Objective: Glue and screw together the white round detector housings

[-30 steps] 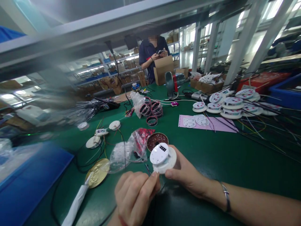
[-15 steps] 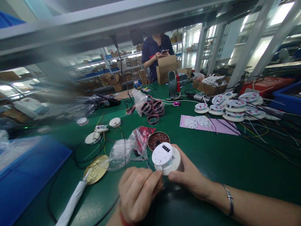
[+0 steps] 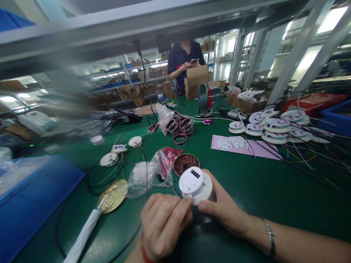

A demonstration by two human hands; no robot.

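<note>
My right hand (image 3: 223, 204) is wrapped round a white round housing (image 3: 206, 188), low in the middle of the view. A white disc-shaped circuit board (image 3: 189, 182) with a black rectangular part near its top edge sits tilted over the housing. At the lower edge of the board, my left hand (image 3: 167, 219) is closed in a pinch; what its fingertips hold is hidden. Just behind the housing is a round tin (image 3: 181, 159) of brown material. A clear bag with red contents (image 3: 167, 160) lies left of the tin.
At left, a white-wrapped soldering iron (image 3: 85, 230) rests on a gold dish (image 3: 116, 201) beside a blue bin (image 3: 33, 208). Several wired white discs (image 3: 276, 125) are stacked at right, near a pink sheet (image 3: 260, 149). A person (image 3: 178, 62) stands across the table holding a phone.
The view has shifted slightly, so the whole scene sits a little further right. Both hands keep nearly the same pose at the housing and board.
</note>
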